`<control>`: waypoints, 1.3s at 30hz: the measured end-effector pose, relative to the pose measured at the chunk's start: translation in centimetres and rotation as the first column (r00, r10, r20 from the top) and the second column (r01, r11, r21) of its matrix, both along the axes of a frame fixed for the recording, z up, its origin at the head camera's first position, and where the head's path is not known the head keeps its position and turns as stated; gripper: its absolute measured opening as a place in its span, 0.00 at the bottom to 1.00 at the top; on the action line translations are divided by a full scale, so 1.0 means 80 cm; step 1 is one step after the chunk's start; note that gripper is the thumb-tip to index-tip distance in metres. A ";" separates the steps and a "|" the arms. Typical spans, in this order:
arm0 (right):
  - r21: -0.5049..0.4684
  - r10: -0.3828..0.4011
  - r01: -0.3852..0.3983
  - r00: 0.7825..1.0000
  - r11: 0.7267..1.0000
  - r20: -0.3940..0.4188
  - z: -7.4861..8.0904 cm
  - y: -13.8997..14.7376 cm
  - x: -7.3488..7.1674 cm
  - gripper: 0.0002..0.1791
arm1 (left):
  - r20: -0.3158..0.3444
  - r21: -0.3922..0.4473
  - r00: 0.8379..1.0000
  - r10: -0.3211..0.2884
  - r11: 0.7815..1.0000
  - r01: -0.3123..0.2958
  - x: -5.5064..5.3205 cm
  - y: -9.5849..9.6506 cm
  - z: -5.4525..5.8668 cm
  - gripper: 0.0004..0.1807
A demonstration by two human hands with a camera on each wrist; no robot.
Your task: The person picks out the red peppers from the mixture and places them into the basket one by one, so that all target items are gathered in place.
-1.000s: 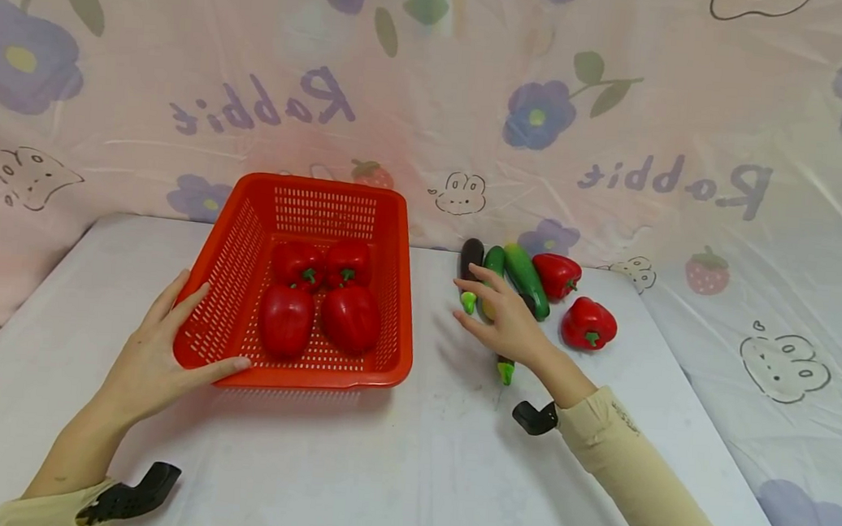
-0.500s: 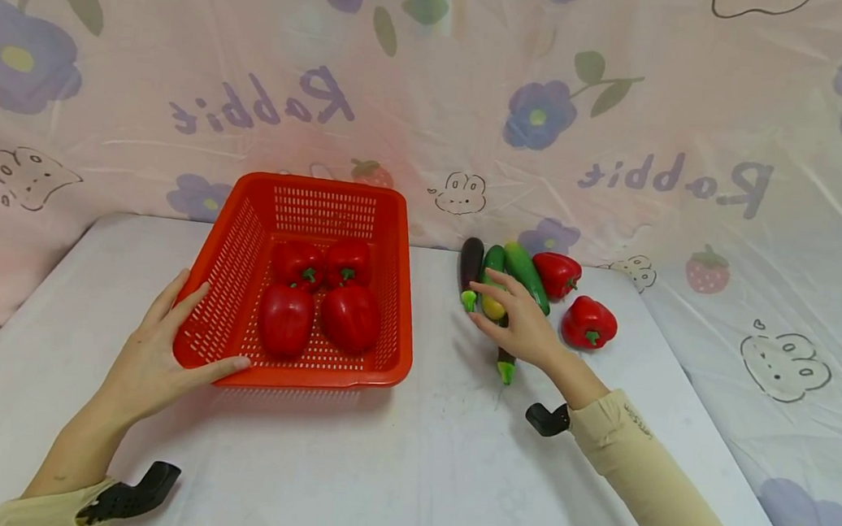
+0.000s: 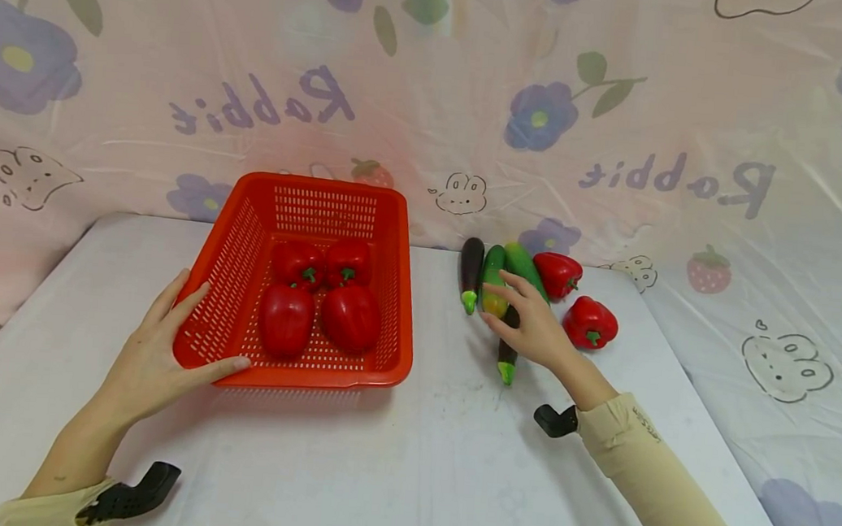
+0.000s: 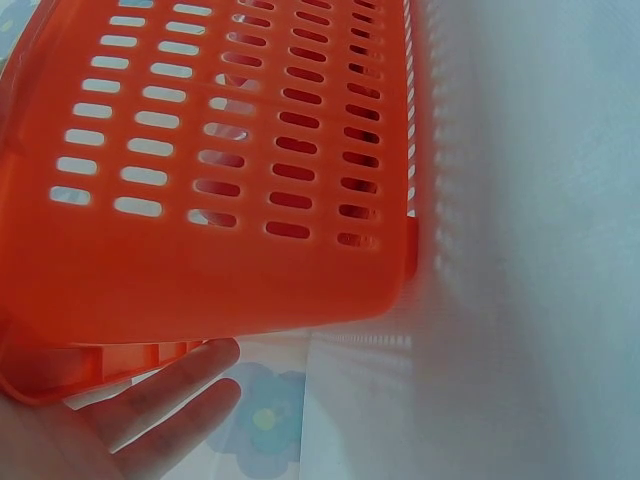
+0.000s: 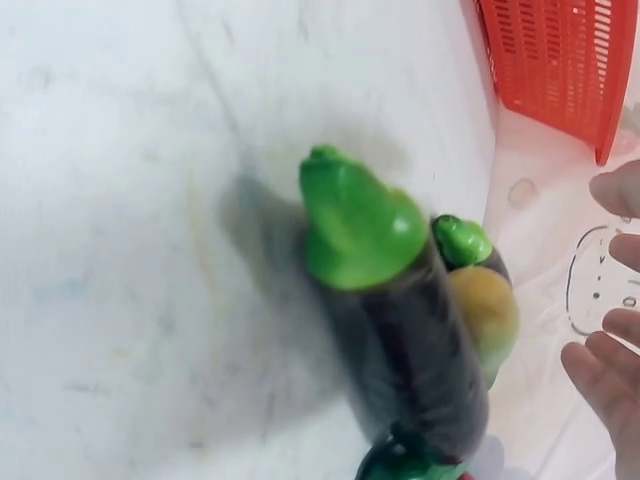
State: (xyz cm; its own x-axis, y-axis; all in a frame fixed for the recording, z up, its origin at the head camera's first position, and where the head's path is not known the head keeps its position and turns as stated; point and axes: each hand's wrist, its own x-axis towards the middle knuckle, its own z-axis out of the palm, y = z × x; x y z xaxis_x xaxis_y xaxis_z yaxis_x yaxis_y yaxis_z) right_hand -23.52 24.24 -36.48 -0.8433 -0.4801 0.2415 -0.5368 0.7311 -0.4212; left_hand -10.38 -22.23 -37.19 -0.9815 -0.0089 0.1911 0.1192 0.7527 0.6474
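Note:
My left hand (image 3: 153, 350) rests at the near left corner of a red plastic basket (image 3: 405, 327). Its thumb lies over the front rim and its straight fingers along the left rim; in the left wrist view two fingers (image 4: 165, 400) show past the basket wall. Inside are several red bell peppers (image 3: 287, 320). My right hand (image 3: 537, 328) hovers with parted fingers over a dark eggplant (image 3: 507, 354), covering its far part. In the right wrist view that eggplant's green cap (image 5: 360, 220) faces the camera, and the fingers (image 5: 605, 385) stand apart from it.
Behind the right hand lie another eggplant (image 3: 471, 262), a yellow-ended cucumber (image 3: 495, 262) and a second green cucumber (image 3: 523, 264). Two red bell peppers (image 3: 557, 274) sit to their right. A printed curtain (image 3: 419, 83) hangs along the table's back edge.
My right hand has shifted right and slightly nearer, from over the left eggplant and cucumbers to over the front eggplant. My left hand and the basket stay put.

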 end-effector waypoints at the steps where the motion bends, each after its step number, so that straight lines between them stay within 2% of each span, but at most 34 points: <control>1: 0.002 -0.008 0.008 1.000 1.000 0.003 0.000 0.001 0.000 0.27 | 0.001 0.001 1.000 -0.001 1.000 0.001 0.000 0.000 0.000 0.58; 8: 0.019 -0.058 0.058 0.998 0.998 0.011 -0.004 0.012 -0.003 0.26 | 0.004 -0.006 1.000 0.000 1.000 0.000 0.000 0.001 0.000 0.58; 18: 0.100 -0.119 0.116 0.993 0.988 0.020 -0.008 0.026 -0.001 0.28 | -0.003 0.003 1.000 -0.005 1.000 0.005 0.000 0.000 0.000 0.58; 39: 0.086 -0.200 0.206 0.977 0.975 -0.074 -0.017 0.063 0.002 0.27 | -0.003 0.006 1.000 -0.002 1.000 0.002 0.001 -0.001 -0.001 0.58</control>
